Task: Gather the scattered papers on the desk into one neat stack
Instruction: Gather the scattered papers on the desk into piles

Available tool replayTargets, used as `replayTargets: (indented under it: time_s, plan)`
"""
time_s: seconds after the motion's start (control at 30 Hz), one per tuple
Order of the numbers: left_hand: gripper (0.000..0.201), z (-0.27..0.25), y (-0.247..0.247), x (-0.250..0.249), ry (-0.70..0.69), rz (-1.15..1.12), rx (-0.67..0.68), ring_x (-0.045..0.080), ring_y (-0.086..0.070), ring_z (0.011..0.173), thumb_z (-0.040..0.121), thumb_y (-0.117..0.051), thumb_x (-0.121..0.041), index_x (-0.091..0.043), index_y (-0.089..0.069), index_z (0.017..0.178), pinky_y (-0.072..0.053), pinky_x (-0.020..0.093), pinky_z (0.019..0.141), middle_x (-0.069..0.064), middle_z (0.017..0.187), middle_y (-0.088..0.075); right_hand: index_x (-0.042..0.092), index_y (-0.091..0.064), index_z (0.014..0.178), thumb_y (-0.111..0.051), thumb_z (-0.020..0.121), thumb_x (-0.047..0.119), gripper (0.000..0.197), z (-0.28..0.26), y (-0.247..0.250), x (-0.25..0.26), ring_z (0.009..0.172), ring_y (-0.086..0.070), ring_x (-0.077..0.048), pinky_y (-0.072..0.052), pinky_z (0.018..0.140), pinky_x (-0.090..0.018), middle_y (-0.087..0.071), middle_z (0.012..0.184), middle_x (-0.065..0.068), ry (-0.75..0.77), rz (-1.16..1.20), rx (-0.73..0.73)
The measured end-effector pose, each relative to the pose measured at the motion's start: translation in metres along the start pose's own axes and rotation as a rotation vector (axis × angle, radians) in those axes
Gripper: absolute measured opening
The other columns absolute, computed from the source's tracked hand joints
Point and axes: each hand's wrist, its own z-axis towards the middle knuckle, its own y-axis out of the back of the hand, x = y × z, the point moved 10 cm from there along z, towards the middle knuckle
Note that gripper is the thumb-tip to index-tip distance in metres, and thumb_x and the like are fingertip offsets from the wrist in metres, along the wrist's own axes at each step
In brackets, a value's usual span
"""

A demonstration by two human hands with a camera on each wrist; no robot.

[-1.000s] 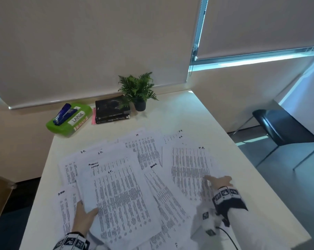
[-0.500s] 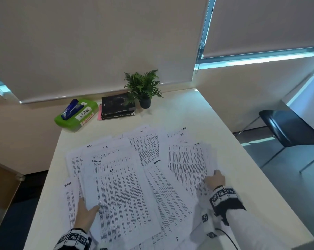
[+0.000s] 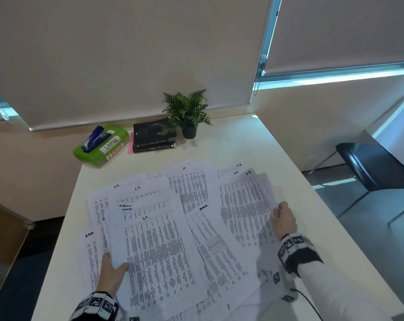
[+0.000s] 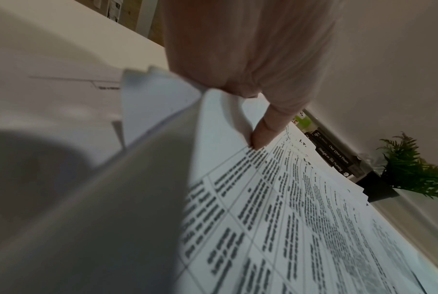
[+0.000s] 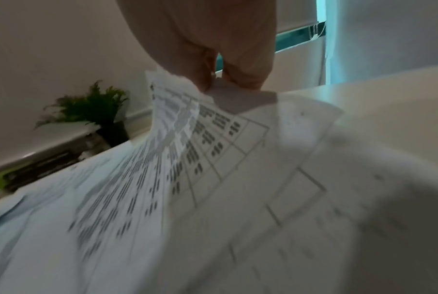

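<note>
Several printed white papers (image 3: pixel 196 205) lie fanned and overlapping across the white desk (image 3: pixel 231 144). My left hand (image 3: pixel 113 272) grips the near-left edge of a large top sheet (image 3: pixel 159 256), thumb on top; the left wrist view shows the thumb (image 4: pixel 265 131) pressing the curled sheet edge (image 4: pixel 235 115). My right hand (image 3: pixel 284 216) pinches the right edge of the right-hand sheets (image 3: pixel 245 205), which lift and bend off the desk. In the blurred right wrist view the fingers (image 5: pixel 227 69) hold the raised paper edge (image 5: pixel 187 111).
At the desk's back stand a green box (image 3: pixel 99 147) with a blue stapler (image 3: pixel 93 137) on it, two black books (image 3: pixel 153 136) over a pink sheet, and a small potted fern (image 3: pixel 187 112). A black chair (image 3: pixel 377 167) is on the right floor.
My right hand went from lying on the right-hand sheets to gripping their right edge and lifting them. The left hand keeps its hold on the top sheet. The camera tilted slightly.
</note>
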Motion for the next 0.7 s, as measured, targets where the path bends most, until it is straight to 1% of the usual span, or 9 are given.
replayTargets:
  time_s: [0.17,0.23,0.33,0.43,0.5,0.57,0.6,0.63,0.7]
  plan:
    - [0.055,-0.003,-0.001,-0.002,0.017,-0.009,0.011,0.032,-0.050,0.101,0.089,-0.054,0.004,-0.001,-0.028,0.137,-0.040,0.047,0.096,0.024,0.132,-0.046,0.004,-0.038,0.090,-0.041,0.094,0.009,0.007,0.017,-0.011,-0.021,0.085,-0.044,-0.023,-0.030,0.073,-0.027,-0.048,0.093,-0.016,-0.044,-0.151,0.374]
    - [0.057,-0.004,0.000,-0.002,0.018,-0.003,0.007,0.035,-0.051,0.109,0.089,-0.054,0.003,-0.002,-0.026,0.139,-0.039,0.047,0.099,0.023,0.134,-0.045,0.003,-0.042,0.098,-0.042,0.094,0.012,0.010,0.008,-0.022,-0.023,0.086,-0.046,-0.022,-0.033,0.074,-0.027,-0.049,0.098,-0.015,-0.073,-0.140,0.466]
    - [0.059,-0.004,-0.001,-0.002,0.018,-0.011,0.014,0.035,-0.049,0.113,0.088,-0.054,0.004,-0.002,-0.025,0.140,-0.038,0.047,0.101,0.021,0.136,-0.043,-0.003,-0.041,0.123,-0.048,0.093,0.015,0.036,-0.009,-0.043,-0.022,0.100,-0.050,-0.027,-0.042,0.088,-0.037,-0.052,0.119,-0.020,-0.151,-0.013,0.499]
    - [0.063,-0.006,0.001,0.000,0.018,0.003,0.005,0.031,-0.046,0.118,0.089,-0.053,0.004,-0.002,-0.020,0.143,-0.033,0.047,0.106,0.011,0.134,-0.041,-0.003,-0.027,0.137,-0.062,0.086,0.019,0.066,-0.022,-0.048,-0.019,0.126,-0.041,-0.034,-0.037,0.101,-0.040,-0.038,0.139,-0.021,-0.240,0.124,0.441]
    - [0.066,-0.007,0.004,0.001,-0.001,0.050,-0.001,0.034,-0.042,0.127,0.089,-0.054,0.002,-0.003,-0.018,0.144,-0.030,0.049,0.110,0.009,0.140,-0.038,-0.004,-0.031,0.138,-0.063,0.085,0.015,0.064,-0.024,-0.048,-0.015,0.128,-0.041,-0.035,-0.037,0.101,-0.039,-0.041,0.139,-0.022,-0.217,0.080,0.438]
    - [0.062,-0.008,0.009,0.000,-0.013,0.063,-0.019,0.036,-0.043,0.127,0.089,-0.052,0.003,-0.002,-0.022,0.142,-0.031,0.047,0.109,0.015,0.138,-0.041,0.003,-0.059,0.111,-0.058,0.086,0.006,0.025,-0.025,-0.045,-0.002,0.105,-0.056,-0.033,-0.046,0.083,-0.035,-0.060,0.108,-0.019,-0.107,0.033,0.390]
    - [0.061,-0.008,0.011,0.000,-0.024,0.068,-0.031,0.036,-0.043,0.127,0.089,-0.052,0.004,-0.003,-0.023,0.142,-0.031,0.046,0.108,0.017,0.140,-0.040,0.011,-0.061,0.086,-0.056,0.085,0.003,0.009,-0.027,-0.039,0.009,0.083,-0.059,-0.029,-0.045,0.064,-0.030,-0.060,0.087,-0.013,-0.027,0.016,0.343]
    - [0.060,-0.009,0.012,0.000,-0.027,0.066,-0.037,0.036,-0.043,0.127,0.089,-0.052,0.003,-0.003,-0.024,0.142,-0.031,0.046,0.108,0.018,0.142,-0.039,0.012,-0.056,0.072,-0.055,0.085,0.003,0.016,-0.027,-0.035,0.017,0.068,-0.055,-0.025,-0.039,0.053,-0.025,-0.056,0.077,-0.010,0.052,0.002,0.278]
    - [0.060,-0.010,0.014,0.000,-0.032,0.068,-0.035,0.036,-0.044,0.127,0.089,-0.053,0.001,-0.005,-0.024,0.141,-0.032,0.047,0.109,0.018,0.144,-0.039,0.008,-0.053,0.078,-0.054,0.088,0.009,0.010,-0.034,-0.030,0.029,0.066,-0.052,-0.024,-0.035,0.053,-0.025,-0.055,0.083,-0.012,0.150,0.007,0.224]
